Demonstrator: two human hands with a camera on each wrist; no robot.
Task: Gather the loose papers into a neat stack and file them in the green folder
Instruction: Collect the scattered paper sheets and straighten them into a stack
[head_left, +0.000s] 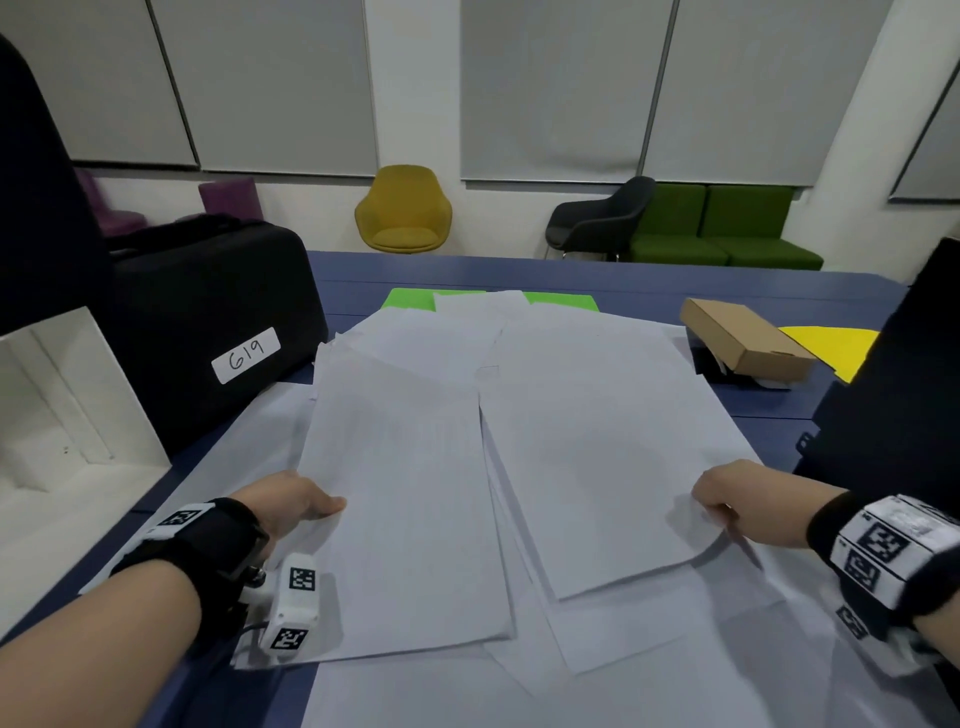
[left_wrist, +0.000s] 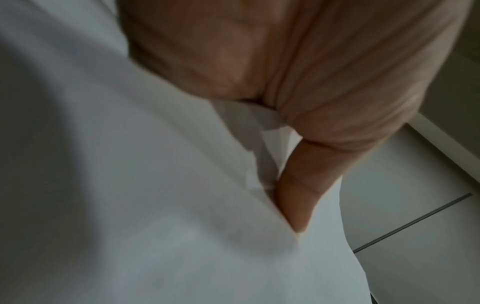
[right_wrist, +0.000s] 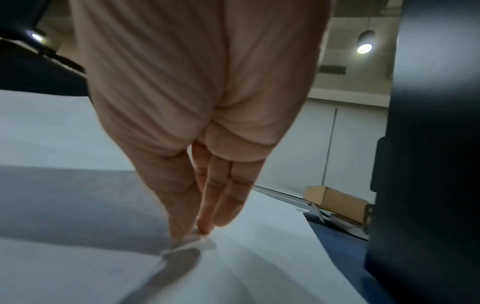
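Note:
Several loose white papers cover the blue table (head_left: 649, 291). At the far end the green folder (head_left: 406, 299) lies mostly under them. My left hand (head_left: 306, 501) grips the left edge of the left sheet (head_left: 405, 493), thumb on top. In the left wrist view the thumb (left_wrist: 293, 195) presses onto the paper (left_wrist: 130, 185), and the fingers are hidden beneath it. My right hand (head_left: 722, 493) pinches the right edge of the right sheet (head_left: 597, 441), whose near corner is lifted. In the right wrist view, thumb and fingertips (right_wrist: 205, 226) meet on the paper's edge (right_wrist: 259, 257).
A black case (head_left: 208, 322) labelled 619 stands at the left, with a white box (head_left: 67, 405) in front of it. At the right are a cardboard box (head_left: 748, 338), a yellow sheet (head_left: 831, 348) and a dark bulky object (head_left: 893, 374). Chairs line the far wall.

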